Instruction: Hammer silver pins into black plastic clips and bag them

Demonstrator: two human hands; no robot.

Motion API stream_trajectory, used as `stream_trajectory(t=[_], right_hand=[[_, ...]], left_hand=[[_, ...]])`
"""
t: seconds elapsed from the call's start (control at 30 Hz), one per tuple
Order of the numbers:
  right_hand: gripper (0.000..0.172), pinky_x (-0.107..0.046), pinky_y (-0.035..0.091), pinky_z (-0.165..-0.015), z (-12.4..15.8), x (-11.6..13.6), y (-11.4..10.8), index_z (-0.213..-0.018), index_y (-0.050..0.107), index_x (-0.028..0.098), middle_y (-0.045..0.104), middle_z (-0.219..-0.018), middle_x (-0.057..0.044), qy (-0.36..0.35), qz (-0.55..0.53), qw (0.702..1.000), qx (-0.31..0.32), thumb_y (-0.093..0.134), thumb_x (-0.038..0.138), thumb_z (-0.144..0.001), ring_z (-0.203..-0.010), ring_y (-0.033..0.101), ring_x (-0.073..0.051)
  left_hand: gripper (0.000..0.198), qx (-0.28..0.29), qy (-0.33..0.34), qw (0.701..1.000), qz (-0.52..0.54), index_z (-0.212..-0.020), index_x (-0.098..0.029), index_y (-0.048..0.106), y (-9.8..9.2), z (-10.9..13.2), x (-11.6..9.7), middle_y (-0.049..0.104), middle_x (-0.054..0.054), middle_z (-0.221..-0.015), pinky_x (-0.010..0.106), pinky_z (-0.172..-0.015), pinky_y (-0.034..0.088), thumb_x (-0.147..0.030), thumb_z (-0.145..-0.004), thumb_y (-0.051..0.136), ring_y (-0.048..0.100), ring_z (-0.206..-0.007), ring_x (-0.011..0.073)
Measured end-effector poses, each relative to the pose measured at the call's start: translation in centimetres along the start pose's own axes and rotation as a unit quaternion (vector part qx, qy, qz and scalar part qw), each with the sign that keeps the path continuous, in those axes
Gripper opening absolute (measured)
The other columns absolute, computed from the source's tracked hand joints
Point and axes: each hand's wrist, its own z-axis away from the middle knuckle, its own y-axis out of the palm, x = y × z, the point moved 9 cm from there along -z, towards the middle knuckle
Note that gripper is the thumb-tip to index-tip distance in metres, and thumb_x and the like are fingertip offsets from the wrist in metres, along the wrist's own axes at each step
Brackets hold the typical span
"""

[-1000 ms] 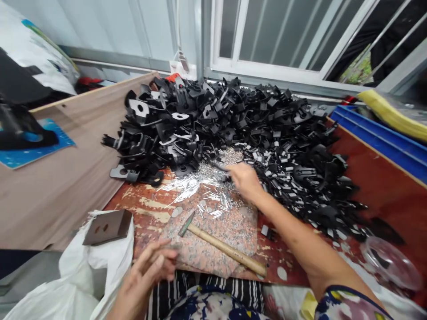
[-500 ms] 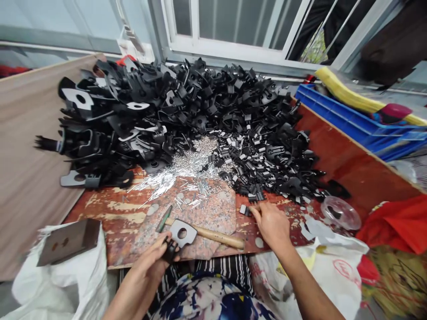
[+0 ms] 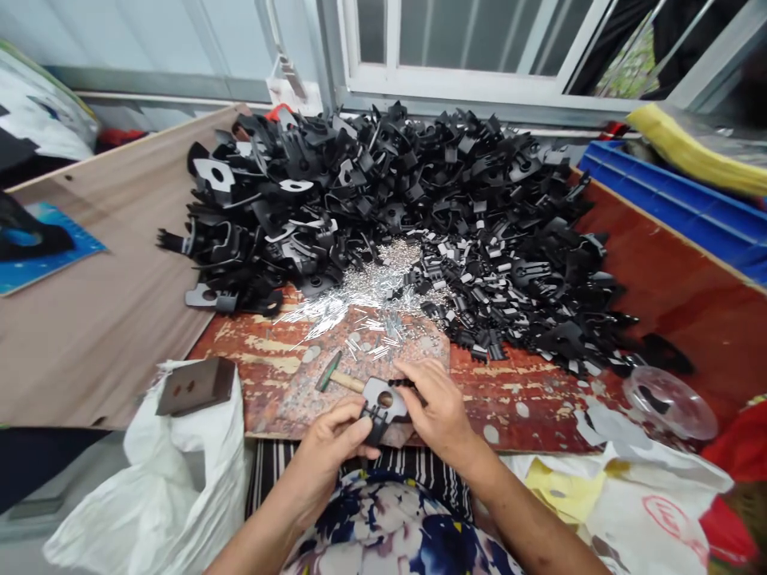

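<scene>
My left hand (image 3: 328, 438) grips a black plastic part with a round hole (image 3: 372, 391), its hinge-like end between thumb and fingers. At the part's far right corner, my right hand (image 3: 436, 407) pinches a small black plastic piece (image 3: 400, 383), mostly covered by the fingers. Whether the two pieces are joined I cannot tell. Beneath the hands lies a hammer (image 3: 346, 382) with a green-edged head and wooden handle, partly hidden, on a speckled stone slab (image 3: 300, 399). Short metal pins (image 3: 327, 315) are strewn beyond it.
A large heap of black plastic parts (image 3: 288, 160) covers the back of the table. Smaller black pieces (image 3: 479, 279) lie at its right front. A clear plastic bowl (image 3: 671, 403) stands at right, a blue crate (image 3: 677, 200) behind. White bags (image 3: 149, 495) flank the front edge.
My right hand has come from the small-piece pile to the left hand, bringing a small black piece. My left hand has lifted the part slightly rightward. The view has swung left.
</scene>
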Motion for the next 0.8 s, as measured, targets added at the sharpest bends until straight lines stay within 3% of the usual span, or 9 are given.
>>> stream_trajectory(t=[0.1,0.17,0.4,0.6,0.8], right_hand=[[0.004,-0.042,0.044,-0.089,-0.5,1.1,0.8,-0.093,0.07,0.023,0.073,-0.087,-0.001,0.042,0.013,0.999,-0.01,0.066,0.023,-0.093,-0.085,0.063,-0.02],[0.008,-0.045,0.041,-0.092,-0.5,1.2,1.1,-0.084,0.069,0.024,0.073,-0.079,0.001,0.062,0.036,0.997,-0.014,0.068,0.025,-0.092,-0.08,0.062,-0.02],[0.025,-0.054,0.028,-0.114,0.3,1.7,1.8,-0.103,0.071,0.027,0.074,-0.087,0.003,0.037,-0.02,0.999,0.001,0.056,0.01,-0.092,-0.085,0.066,-0.018],[0.034,-0.059,0.027,-0.116,0.8,2.4,1.7,-0.114,0.069,0.028,0.075,-0.092,0.0,0.002,-0.052,0.999,0.015,0.054,0.008,-0.092,-0.088,0.067,-0.019],[0.035,-0.058,0.031,-0.115,1.3,2.2,2.1,-0.116,0.07,0.029,0.074,-0.091,0.0,0.031,-0.067,0.997,0.026,0.054,0.01,-0.092,-0.085,0.068,-0.019]], left_hand=[[0.025,0.028,0.031,0.997,0.057,-0.082,-0.017,0.079,1.5,-0.2,-0.7,0.058,0.006,-0.101,0.027,-0.067,0.06,-0.04,-0.076,0.084,0.059,-0.083,0.017],[0.023,0.032,0.036,0.996,0.078,-0.085,-0.017,0.079,1.9,-0.3,-0.7,0.06,0.004,-0.093,0.025,-0.064,0.06,-0.039,-0.079,0.082,0.061,-0.077,0.015],[0.019,0.037,0.047,0.993,0.104,-0.086,-0.017,0.078,1.5,-0.3,-0.3,0.061,0.003,-0.09,0.021,-0.064,0.058,-0.035,-0.083,0.079,0.062,-0.071,0.0115],[0.022,0.052,0.072,0.993,0.079,-0.086,-0.017,0.08,1.1,-0.2,-0.6,0.059,0.006,-0.098,0.024,-0.063,0.06,-0.039,-0.081,0.079,0.062,-0.078,0.0148],[0.026,0.075,0.059,0.992,0.083,-0.093,-0.016,0.081,1.0,-0.3,-0.4,0.06,0.006,-0.096,0.025,-0.064,0.06,-0.04,-0.083,0.078,0.061,-0.078,0.0154]])
